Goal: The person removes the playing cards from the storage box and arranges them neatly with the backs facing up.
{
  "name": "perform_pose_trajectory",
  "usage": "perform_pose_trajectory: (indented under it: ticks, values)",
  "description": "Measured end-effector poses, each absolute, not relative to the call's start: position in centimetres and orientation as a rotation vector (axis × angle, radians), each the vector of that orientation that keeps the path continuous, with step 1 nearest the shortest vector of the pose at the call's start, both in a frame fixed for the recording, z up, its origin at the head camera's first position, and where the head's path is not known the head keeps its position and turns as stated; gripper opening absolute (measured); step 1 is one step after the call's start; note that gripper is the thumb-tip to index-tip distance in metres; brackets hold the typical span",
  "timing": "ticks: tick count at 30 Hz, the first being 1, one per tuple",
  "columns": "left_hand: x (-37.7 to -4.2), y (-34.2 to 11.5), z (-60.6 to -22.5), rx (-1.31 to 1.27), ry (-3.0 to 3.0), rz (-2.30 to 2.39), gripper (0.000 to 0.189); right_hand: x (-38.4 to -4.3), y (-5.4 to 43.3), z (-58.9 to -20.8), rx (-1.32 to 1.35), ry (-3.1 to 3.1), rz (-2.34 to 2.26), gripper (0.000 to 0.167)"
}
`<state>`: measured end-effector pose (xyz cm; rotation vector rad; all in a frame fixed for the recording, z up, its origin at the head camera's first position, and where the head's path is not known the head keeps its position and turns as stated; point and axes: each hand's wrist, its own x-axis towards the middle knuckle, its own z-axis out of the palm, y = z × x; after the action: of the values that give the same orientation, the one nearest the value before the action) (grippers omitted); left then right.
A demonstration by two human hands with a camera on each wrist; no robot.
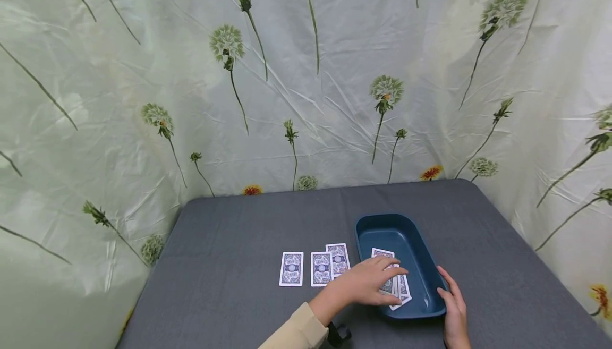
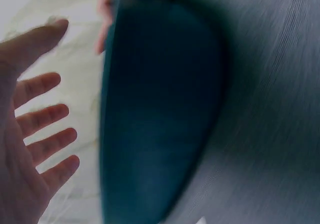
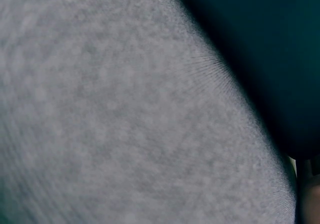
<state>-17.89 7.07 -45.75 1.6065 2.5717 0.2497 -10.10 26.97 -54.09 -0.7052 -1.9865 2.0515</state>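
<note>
A dark teal tray point(image 1: 418, 250) stands on the table, and some blue-backed playing cards point(image 1: 401, 288) lie overlapping at its left side. Over these cards is my left hand point(image 1: 365, 282), which hides part of them. Its fingers are spread and nothing is between them; the left wrist view shows the left hand point(image 2: 30, 108) beside the tray's wall point(image 2: 160, 108). At the tray's near right corner, my right hand point(image 1: 454, 306) grips the rim. The right wrist view shows mostly grey cloth and the outside of the tray point(image 3: 265, 48).
Left of the tray, a single face-down card point(image 1: 291, 269) lies apart. Nearer the tray, one card point(image 1: 321, 269) overlaps another card point(image 1: 339, 258). Grey cloth covers the table point(image 1: 229, 264). Behind it hangs a pale curtain point(image 1: 287, 94) printed with dandelions.
</note>
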Motion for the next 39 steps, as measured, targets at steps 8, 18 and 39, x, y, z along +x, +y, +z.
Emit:
perform_pose_trajectory:
  ticks: [8, 18, 39]
  values:
    - [-17.4, 10.4, -48.1, 1.443, 2.615, -0.106, 0.072, -10.0, 27.1, -54.1, -0.696, -2.007, 2.053, 0.048]
    - [-16.8, 12.3, -48.5, 1.129, 2.731, -0.468, 0.083, -9.9, 26.9, -54.3, -0.67, -1.998, 2.025, 0.047]
    - [-18.1, 12.5, -48.9, 1.079, 2.695, -0.326, 0.087, -10.0, 27.1, -54.1, -0.685, -1.994, 2.056, 0.048]
